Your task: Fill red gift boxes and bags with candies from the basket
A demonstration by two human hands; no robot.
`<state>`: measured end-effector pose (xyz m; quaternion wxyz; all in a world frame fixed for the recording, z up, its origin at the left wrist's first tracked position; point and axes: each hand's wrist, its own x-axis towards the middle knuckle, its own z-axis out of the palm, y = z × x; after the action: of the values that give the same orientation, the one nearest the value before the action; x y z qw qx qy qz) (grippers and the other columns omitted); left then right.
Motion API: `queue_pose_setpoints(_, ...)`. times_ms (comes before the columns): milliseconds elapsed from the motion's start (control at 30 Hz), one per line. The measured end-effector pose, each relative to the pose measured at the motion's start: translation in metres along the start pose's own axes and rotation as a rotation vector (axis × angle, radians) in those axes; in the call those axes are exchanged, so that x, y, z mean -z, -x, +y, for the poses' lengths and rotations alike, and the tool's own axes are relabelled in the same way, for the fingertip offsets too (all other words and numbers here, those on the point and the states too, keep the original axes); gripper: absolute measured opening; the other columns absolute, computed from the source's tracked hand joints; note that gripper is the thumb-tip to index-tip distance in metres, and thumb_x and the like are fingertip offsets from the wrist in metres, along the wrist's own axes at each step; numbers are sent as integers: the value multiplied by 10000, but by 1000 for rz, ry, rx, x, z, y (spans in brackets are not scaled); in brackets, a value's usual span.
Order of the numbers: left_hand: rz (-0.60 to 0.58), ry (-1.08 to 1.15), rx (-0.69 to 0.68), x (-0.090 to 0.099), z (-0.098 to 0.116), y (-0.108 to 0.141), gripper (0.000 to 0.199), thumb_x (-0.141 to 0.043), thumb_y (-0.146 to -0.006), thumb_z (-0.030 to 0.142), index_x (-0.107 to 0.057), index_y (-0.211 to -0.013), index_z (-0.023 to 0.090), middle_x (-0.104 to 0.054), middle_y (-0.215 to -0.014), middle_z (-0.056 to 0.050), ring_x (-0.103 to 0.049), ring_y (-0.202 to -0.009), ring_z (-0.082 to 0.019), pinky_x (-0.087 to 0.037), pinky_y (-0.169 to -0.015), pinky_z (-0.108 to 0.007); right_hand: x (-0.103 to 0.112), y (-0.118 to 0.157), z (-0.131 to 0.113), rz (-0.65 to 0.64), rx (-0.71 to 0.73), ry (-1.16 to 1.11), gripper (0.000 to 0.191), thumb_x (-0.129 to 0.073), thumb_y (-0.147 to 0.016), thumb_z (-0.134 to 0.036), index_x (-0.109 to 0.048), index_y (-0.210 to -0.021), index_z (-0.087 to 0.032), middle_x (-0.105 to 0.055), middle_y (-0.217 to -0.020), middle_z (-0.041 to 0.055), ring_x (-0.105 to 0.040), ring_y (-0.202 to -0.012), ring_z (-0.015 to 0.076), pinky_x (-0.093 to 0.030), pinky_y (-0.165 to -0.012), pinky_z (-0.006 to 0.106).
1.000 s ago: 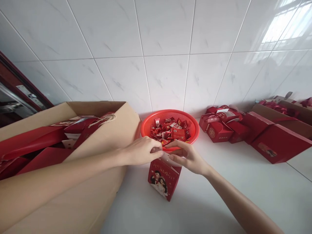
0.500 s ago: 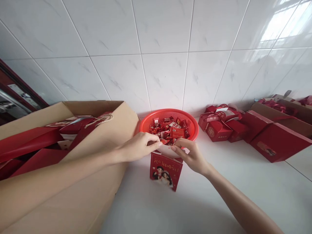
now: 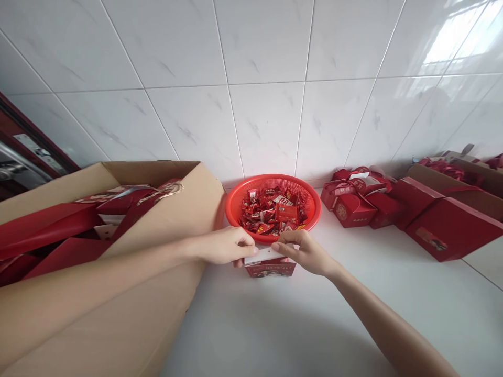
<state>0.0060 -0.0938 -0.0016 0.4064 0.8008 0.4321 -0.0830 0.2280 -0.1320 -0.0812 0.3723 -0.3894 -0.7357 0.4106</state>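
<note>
A small red gift box [image 3: 271,269] with a printed couple on its front is between my hands, just in front of a red plastic basket [image 3: 231,201]. My left hand [image 3: 231,246] pinches the left end of the box's white-sided top flap. At the flap's right end, my right hand [image 3: 302,251] grips with thumb and bent fingers. The flap lies folded over toward me and covers the box's opening. Wrapped candies [image 3: 271,209] fill the basket behind it.
To the left stands a large cardboard box [image 3: 184,209] holding red packaging. Small red gift boxes [image 3: 353,209] cluster at the right, beside a larger red box [image 3: 451,230] with a brown inside. A tiled wall [image 3: 267,120] rises behind the counter [image 3: 251,335].
Both hands have come down a little, still on the flap. The gift box's front, shown tall before, now appears much shorter, and the flap has come forward over its top.
</note>
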Motion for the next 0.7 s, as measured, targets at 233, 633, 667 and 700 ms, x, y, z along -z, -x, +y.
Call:
queue_pose_setpoints(233, 107, -46, -36, 3, -1, -2, 390, -471, -904, 481, -554, -666, 183, -622, -693, -1, -484, -616, -140, -332, -579, -271, 3, 1, 0, 132, 38, 37, 306, -565, -948, -419, -644, -801, -163, -627, -740, 8, -534, -680, 129, -417, -633, 242)
queue_pose_setpoints(633, 259, -145, -41, -3, -1, -3, 394, -434, -909, 499, -387, -649, 207, -403, -584, 31, -355, -546, -135, -248, -525, -281, 7, -5, 2, 209, 22, 5, 378, -549, -941, -483, -614, -743, -168, -614, -706, 13, -529, -652, 131, -430, -587, 242)
queue_pose_setpoints(667, 261, -169, -46, -3, -2, -4, 389, -434, -910, 490, -380, -647, 208, -397, -574, 32, -355, -541, -136, -247, -525, -282, 9, -7, 4, 230, 20, 4, 396, -546, -938, -499, -616, -736, -166, -617, -701, 17, -530, -650, 133, -424, -585, 245)
queue_pose_setpoints(700, 260, -191, -47, -4, -2, -4, 384, -434, -911, 481, -375, -647, 209, -396, -566, 32, -355, -535, -137, -245, -526, -284, 13, -8, 6, 254, 15, 2, 412, -546, -932, -513, -617, -727, -164, -622, -696, 23, -535, -649, 137, -420, -582, 249)
